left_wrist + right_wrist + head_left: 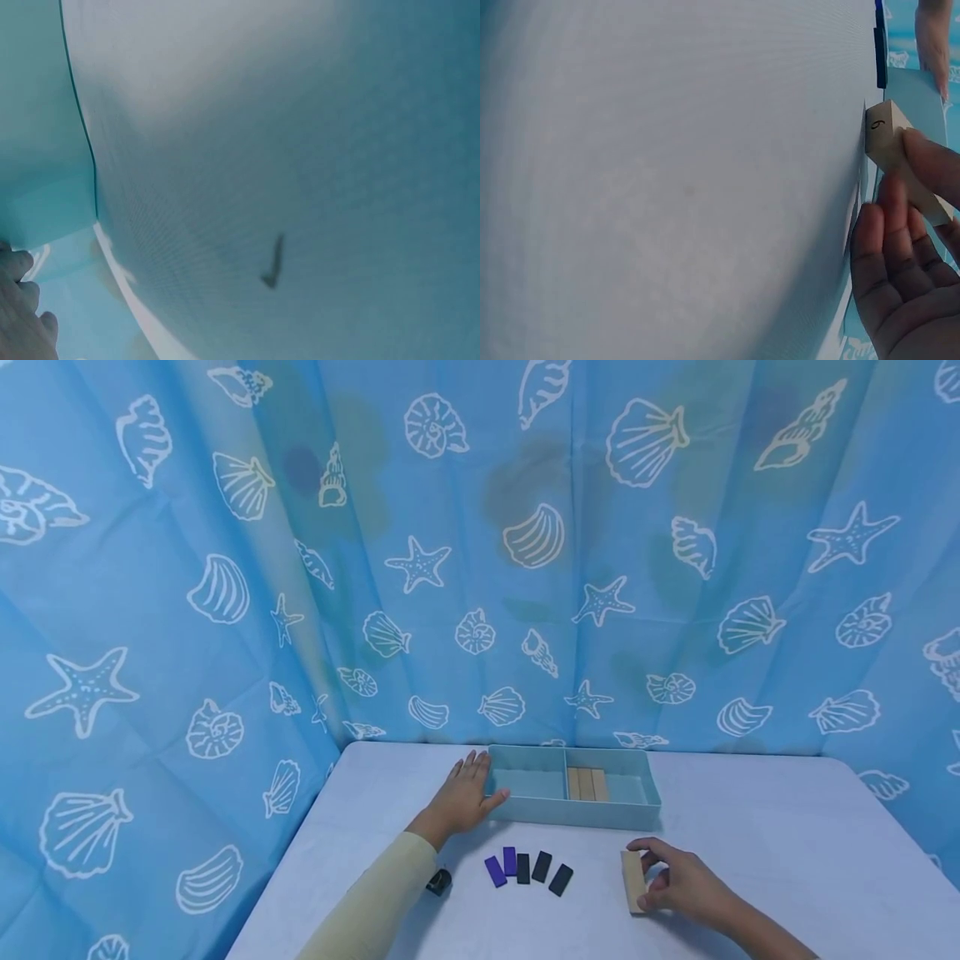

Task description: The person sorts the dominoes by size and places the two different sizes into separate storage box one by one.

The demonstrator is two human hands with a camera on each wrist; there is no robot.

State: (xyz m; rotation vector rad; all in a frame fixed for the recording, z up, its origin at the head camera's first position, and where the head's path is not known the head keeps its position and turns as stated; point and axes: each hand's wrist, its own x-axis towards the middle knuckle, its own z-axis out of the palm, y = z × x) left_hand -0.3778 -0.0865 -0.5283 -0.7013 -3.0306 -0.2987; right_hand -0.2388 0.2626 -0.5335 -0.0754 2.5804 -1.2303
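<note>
My right hand [686, 885] pinches a pale wooden block [633, 882] between thumb and fingers over the right part of the table. In the right wrist view, the block's near end [880, 126] bears a mark like a 6. At the back, my left hand [461, 795] lies with fairly straight fingers against the left end of a pale blue-green divided box [577, 813], its thumb at the front wall. Similar wooden blocks [587, 784] lie side by side in the box's right compartment, against the divider. The left compartment [528, 782] shows a bare floor.
Purple blocks [496, 872] and black blocks [542, 867] lie on the white table [780, 827] in front of the box. A small black object [439, 882] sits beside my left forearm, partly hidden. A blue shell-patterned curtain [480, 577] hangs behind and to the left.
</note>
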